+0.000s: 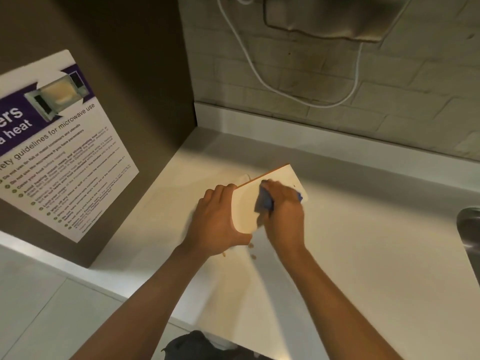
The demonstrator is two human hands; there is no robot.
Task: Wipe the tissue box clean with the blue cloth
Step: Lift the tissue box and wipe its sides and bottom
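Now you're mid-wipe: left hand (217, 224) grasps the tissue box (262, 201); right hand (284, 211) presses the blue cloth (265, 201) in a clenched grip; next, sweep the unwiped face.

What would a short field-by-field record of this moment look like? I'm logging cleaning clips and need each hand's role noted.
left hand: grips the tissue box at its left side, steadying it
right hand: presses the blue cloth on the box's upward face
box position: tilted, on the white counter
counter debris: small brown crumbs near the box
surroundings: microwave guidelines poster at left, metal sink at right edge
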